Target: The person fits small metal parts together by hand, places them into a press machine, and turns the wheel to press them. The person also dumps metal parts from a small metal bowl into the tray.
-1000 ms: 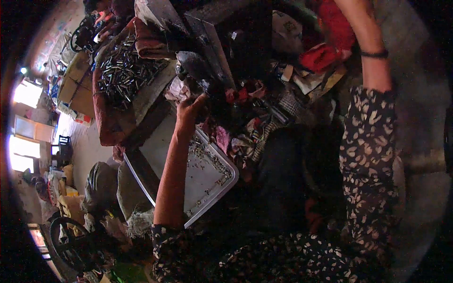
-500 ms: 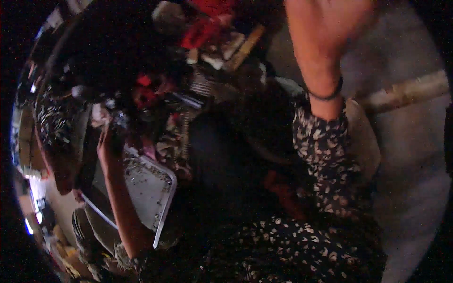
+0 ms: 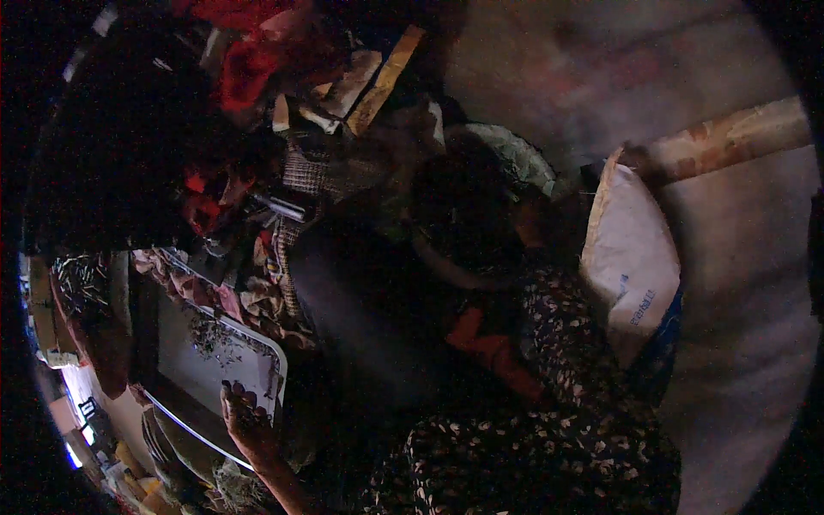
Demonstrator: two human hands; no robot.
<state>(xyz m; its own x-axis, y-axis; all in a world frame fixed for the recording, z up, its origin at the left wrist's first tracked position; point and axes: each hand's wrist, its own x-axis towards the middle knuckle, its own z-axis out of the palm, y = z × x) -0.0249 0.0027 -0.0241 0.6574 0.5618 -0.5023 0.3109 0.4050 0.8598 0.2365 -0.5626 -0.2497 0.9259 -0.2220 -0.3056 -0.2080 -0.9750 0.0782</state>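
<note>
My left hand (image 3: 246, 416) is over the near end of a white rectangular tray (image 3: 281, 369). Its fingers are curled in, and whatever they may hold is too small and dark to make out. Small dark bits (image 3: 215, 339) lie scattered in the tray, thickest toward its far side. My right hand (image 3: 532, 221) reaches into shadow, close to the pale rim of a round container or sack (image 3: 515, 154). Darkness hides its fingers. A patterned dark sleeve (image 3: 566, 335) covers that arm.
A white sack (image 3: 631, 249) stands right of my right arm. Further off lie red cloth (image 3: 249, 64), a wooden strip (image 3: 386, 81) and a shiny metal tube (image 3: 283, 207). At the left is a container of small metal pieces (image 3: 81, 281). A long beam (image 3: 730, 142) lies at the right.
My left hand has drawn back from beyond the tray, where it was at a pale object, to the near end. My right hand has dropped from its raised place into the shadow.
</note>
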